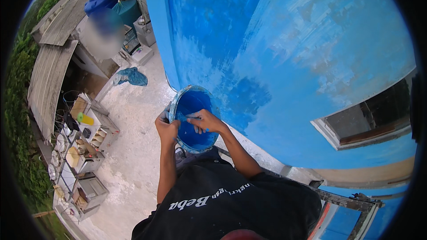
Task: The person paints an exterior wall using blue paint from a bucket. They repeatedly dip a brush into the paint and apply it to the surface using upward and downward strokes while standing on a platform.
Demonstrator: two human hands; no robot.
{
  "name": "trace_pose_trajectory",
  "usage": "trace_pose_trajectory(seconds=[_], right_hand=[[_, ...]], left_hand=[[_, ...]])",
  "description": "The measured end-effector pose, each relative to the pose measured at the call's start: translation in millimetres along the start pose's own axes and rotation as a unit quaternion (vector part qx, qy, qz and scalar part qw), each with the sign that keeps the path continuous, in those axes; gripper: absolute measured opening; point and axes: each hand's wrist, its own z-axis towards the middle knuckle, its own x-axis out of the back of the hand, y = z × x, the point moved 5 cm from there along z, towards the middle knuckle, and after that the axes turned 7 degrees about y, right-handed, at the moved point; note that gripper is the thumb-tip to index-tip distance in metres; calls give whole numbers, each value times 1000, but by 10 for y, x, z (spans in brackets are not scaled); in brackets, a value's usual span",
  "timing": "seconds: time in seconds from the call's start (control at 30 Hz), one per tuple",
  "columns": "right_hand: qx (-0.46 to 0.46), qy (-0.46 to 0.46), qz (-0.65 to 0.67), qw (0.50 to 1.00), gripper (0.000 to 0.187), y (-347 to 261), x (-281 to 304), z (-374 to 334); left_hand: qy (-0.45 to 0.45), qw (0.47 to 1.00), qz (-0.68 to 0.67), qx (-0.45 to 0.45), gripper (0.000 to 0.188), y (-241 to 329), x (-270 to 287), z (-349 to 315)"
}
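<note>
In front of my body is a round bucket point(192, 90) of deep blue paint, its pale rim smeared with drips. My left hand point(168, 126) grips the bucket's left rim, thumb toward the inside and the other fingers partly hidden behind the wall. Over the opening, my right hand point(205, 122) is closed around a paintbrush point(182, 117) coated in blue; its bristle end points left, close to the left rim. Blue spots mark the right hand's skin. Beside the bucket rises a wall point(249, 93) with darker blue strokes over patchy lighter blue.
A window opening point(369, 115) is set in the wall at right. Metal scaffold framing point(342, 198) runs by my lower right. On the pale concrete ground point(129, 129) lies a blue cloth point(133, 76). Cluttered shelves point(86, 151) stand left; a blue tank point(101, 1) sits farther back.
</note>
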Motion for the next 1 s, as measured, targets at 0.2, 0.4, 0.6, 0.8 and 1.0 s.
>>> trace_pose_trajectory(seconds=[0.2, 0.4, 0.6, 0.8, 1.0], right_hand=[[-11, 1, 10, 1000, 42, 41, -25, 10], [-10, 4, 9, 1000, 43, 56, -11, 4], [-7, -17, 5, 1000, 43, 39, 37, -18], [36, 4, 62, 997, 41, 69, 379, -52], [136, 232, 165, 949, 48, 6, 992, -84]], left_hand=[[-12, 999, -25, 21, 16, -91, 80, 62], [-23, 997, -39, 54, 17, -145, 149, 132], [15, 998, -28, 57, 16, -225, 207, 169], [118, 988, -84, 61, 17, -321, 304, 171], [124, 983, -123, 60, 17, -286, 226, 154]])
